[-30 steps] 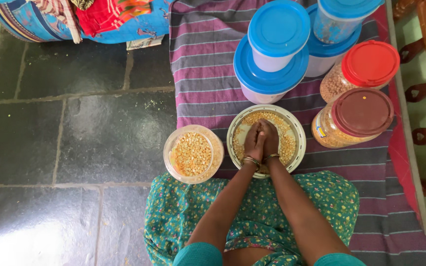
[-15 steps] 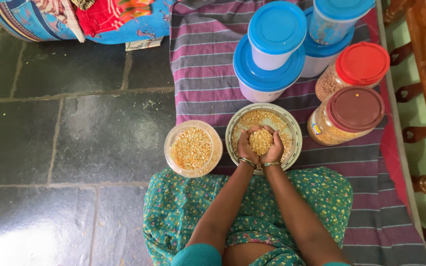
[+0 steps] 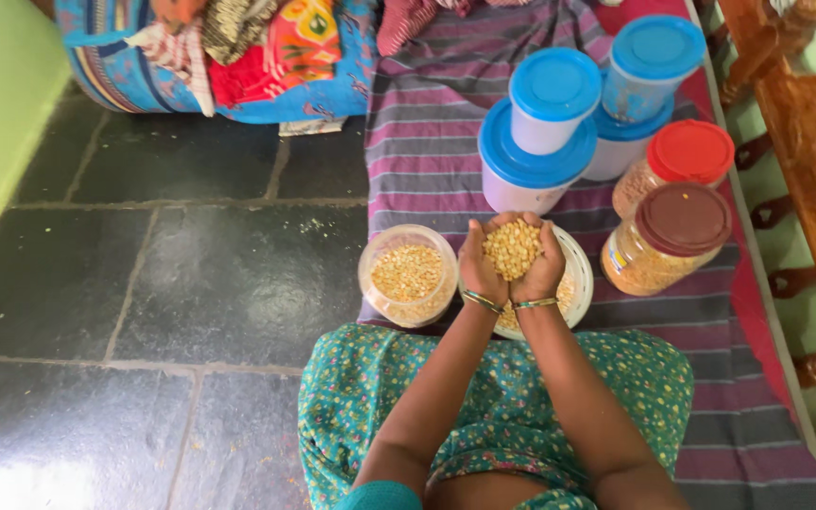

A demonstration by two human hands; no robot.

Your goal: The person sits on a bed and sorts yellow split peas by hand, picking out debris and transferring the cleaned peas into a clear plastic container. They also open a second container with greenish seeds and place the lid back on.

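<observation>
Both hands: left hand (image 3: 477,267), right hand (image 3: 544,267) cupped together, keeping split lentils (image 3: 511,247) from spilling
Under: steel plate (image 3: 580,274)
Left of them: open jar (image 3: 408,275)

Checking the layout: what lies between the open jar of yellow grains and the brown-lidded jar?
In the head view, the steel plate and both cupped hands, left and right, lifting yellow grains.
</observation>
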